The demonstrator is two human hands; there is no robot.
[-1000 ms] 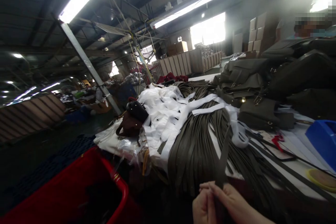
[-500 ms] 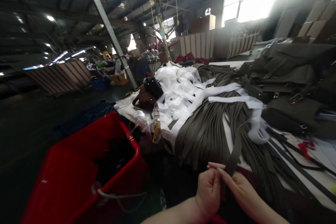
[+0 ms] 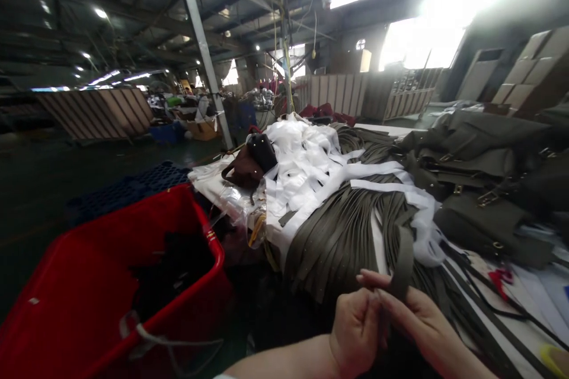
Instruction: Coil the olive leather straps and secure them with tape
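Note:
Both hands meet low in the view on one olive-green strap (image 3: 403, 263). My left hand (image 3: 355, 331) is curled round its lower end. The thumb and fingers of my right hand (image 3: 411, 317) pinch the same strap just beside the left. The strap rises from my fingers and bends back toward a big pile of like olive straps (image 3: 342, 231) that hang over the table's near edge. White strips (image 3: 311, 172) lie across the top of that pile.
A red plastic basket (image 3: 111, 284) with dark contents stands low at the left. A brown handbag (image 3: 246, 166) sits on plastic wrap beyond it. Olive bags (image 3: 480, 154) are heaped at the right. Cardboard boxes (image 3: 528, 71) stand at the far right.
The view has swung left and down, bringing the red basket and my left forearm into sight. Both hands keep hold of the strap, whose free end has folded lower.

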